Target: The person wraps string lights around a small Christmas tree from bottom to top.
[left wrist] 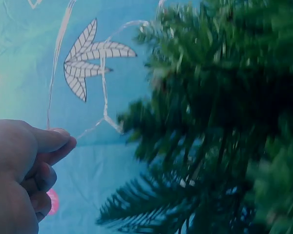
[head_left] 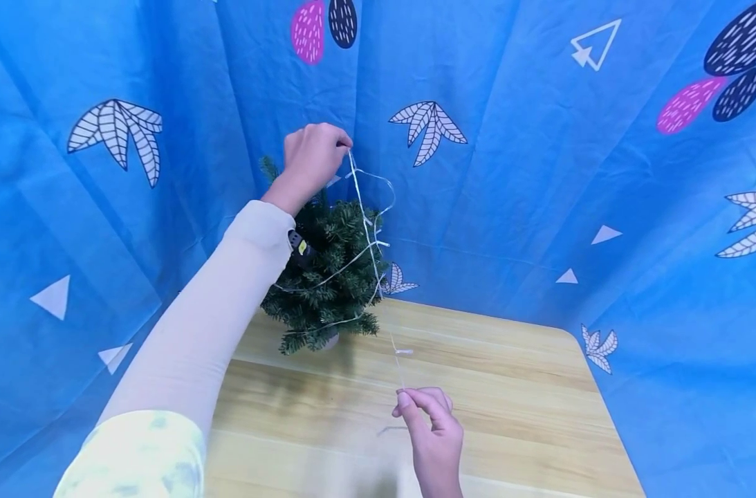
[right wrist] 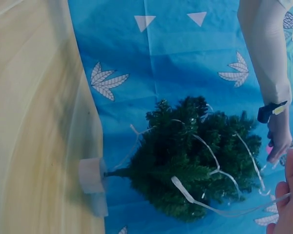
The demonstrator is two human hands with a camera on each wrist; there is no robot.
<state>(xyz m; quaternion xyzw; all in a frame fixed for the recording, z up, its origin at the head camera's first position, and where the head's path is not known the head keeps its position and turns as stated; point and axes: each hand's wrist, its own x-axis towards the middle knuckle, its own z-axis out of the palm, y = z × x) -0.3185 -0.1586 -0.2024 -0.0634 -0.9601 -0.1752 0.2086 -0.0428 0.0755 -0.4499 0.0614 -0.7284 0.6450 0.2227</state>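
A small green artificial Christmas tree (head_left: 337,238) stands on the table, with a thin string of lights (head_left: 356,183) looped around its branches. Up beside the treetop, my left hand (head_left: 312,159) pinches the light string between thumb and forefinger, also seen in the left wrist view. From there the wire runs down along the tree's right side. Lower and nearer to me, my right hand (head_left: 434,429) pinches the same string between thumb and fingertips. A small white bulb (head_left: 404,351) sits on the stretch just above it. Wire loops cross the foliage (right wrist: 185,156) in the right wrist view.
The tree's pale round base (right wrist: 91,175) rests on the wooden table (head_left: 508,387). Blue patterned cloth (head_left: 508,173) hangs close behind the table and on both sides. A black strap with a yellow mark (head_left: 299,245) is around my left wrist.
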